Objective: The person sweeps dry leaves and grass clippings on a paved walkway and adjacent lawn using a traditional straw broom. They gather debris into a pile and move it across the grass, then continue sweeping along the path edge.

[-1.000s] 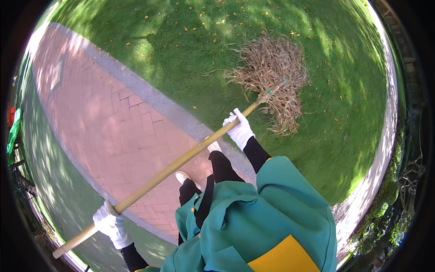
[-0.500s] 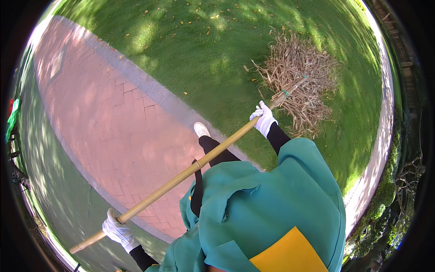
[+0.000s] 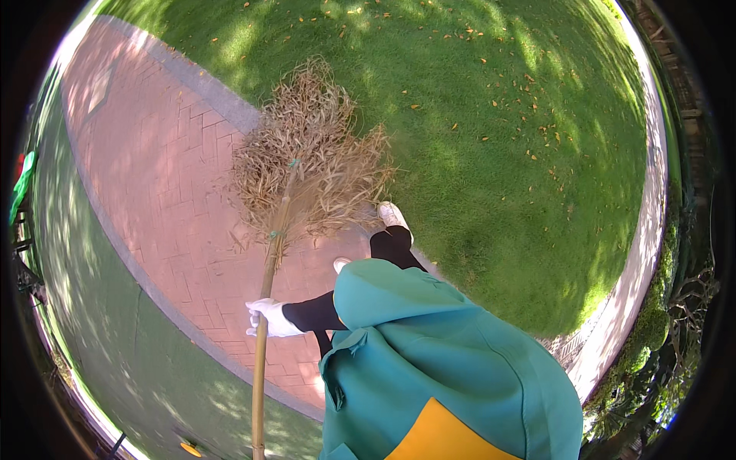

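A long broom with a bundle of dry tan stalks as its head (image 3: 310, 146) is tied with green bands to a bamboo handle (image 3: 261, 383). My right hand (image 3: 274, 317), in a white glove, is wrapped round this handle below the bound end. Its black-sleeved forearm crosses in front of me from the right. The broom head straddles the grey kerb, partly over the brick path and partly over the grass, its bristles blurred at the lower right. The handle runs down to the lower edge of the view. My left hand is out of view.
A pink brick path (image 3: 161, 192) with a grey kerb (image 3: 192, 73) runs diagonally beside the lawn (image 3: 491, 192), where yellow leaves (image 3: 529, 126) lie scattered. My white shoe (image 3: 392, 215) stands by the kerb. A pale path (image 3: 613, 322) curves along the right.
The broom head has swung left from the lawn to the path edge, and the handle now stands nearly upright in view. My right hand moved left with it. My left hand has left the view.
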